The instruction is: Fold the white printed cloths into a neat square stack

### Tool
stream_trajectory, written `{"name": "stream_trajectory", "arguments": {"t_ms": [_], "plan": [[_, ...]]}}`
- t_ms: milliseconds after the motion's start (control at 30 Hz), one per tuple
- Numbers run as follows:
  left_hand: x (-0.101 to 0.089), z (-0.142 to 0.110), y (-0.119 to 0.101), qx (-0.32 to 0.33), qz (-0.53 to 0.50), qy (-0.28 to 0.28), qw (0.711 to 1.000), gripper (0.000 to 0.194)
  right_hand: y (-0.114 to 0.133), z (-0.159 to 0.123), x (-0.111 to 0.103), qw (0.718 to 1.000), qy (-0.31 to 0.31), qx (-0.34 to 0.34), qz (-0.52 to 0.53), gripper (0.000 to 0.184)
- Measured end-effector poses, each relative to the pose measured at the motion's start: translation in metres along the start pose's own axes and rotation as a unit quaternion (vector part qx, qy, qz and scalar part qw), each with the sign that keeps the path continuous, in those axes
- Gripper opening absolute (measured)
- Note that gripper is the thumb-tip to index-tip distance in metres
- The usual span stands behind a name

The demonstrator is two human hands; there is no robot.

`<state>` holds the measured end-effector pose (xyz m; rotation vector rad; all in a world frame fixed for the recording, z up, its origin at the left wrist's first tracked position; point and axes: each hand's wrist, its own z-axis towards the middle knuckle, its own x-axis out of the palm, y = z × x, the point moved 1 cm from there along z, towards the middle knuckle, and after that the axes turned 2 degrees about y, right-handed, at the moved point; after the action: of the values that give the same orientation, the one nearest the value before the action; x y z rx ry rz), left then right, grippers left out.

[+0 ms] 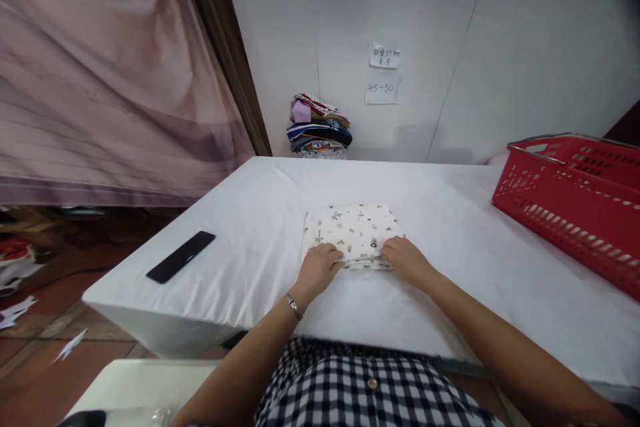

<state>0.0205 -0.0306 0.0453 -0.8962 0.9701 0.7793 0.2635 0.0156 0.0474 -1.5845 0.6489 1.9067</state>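
A white folded cloth (pixel 353 227) printed with small plants and figures lies flat on the white-covered table (pixel 270 213) in front of me. At its near left corner, my left hand (pixel 320 270) has its fingers curled on the edge, thumb towards the middle. My right hand (pixel 407 259) pinches the near right corner in the same way. Between the two hands the near edge lifts slightly, and several layers show there. The undersides of the fingers are hidden.
A red plastic basket (pixel 575 200) stands on the table at the right. A dark flat phone-like slab (pixel 181 257) lies at the left. Behind the table, a stack of folded fabrics (pixel 320 127) rises against the wall. A pink curtain (pixel 110 73) hangs at the left.
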Motion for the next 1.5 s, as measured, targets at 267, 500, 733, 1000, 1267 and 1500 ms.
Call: {"name": "stream_trajectory", "arguments": {"t_ms": [267, 500, 733, 1000, 1267, 1500], "plan": [[0.005, -0.004, 0.001, 0.034, 0.040, -0.022, 0.998, 0.027, 0.000, -0.011, 0.015, 0.999, -0.049, -0.018, 0.008, 0.026], [0.007, -0.004, 0.000, 0.030, 0.042, -0.020, 0.998, 0.026, 0.002, -0.010, 0.013, 0.999, -0.042, -0.013, 0.020, 0.025], [0.007, 0.002, -0.002, 0.049, 0.040, -0.013, 0.998, 0.015, -0.007, -0.015, 0.008, 0.998, -0.059, -0.017, 0.034, 0.025], [0.008, 0.000, -0.002, 0.042, 0.031, -0.026, 0.998, 0.023, -0.023, -0.031, 0.007, 0.994, -0.109, -0.004, 0.020, 0.023], [0.011, -0.003, -0.001, 0.048, 0.038, -0.013, 0.998, 0.021, -0.018, -0.037, 0.012, 0.995, -0.092, -0.001, 0.033, 0.026], [0.006, -0.006, 0.003, 0.034, 0.036, -0.026, 0.998, 0.015, -0.020, -0.039, 0.015, 0.991, -0.126, -0.017, 0.050, 0.026]]}}
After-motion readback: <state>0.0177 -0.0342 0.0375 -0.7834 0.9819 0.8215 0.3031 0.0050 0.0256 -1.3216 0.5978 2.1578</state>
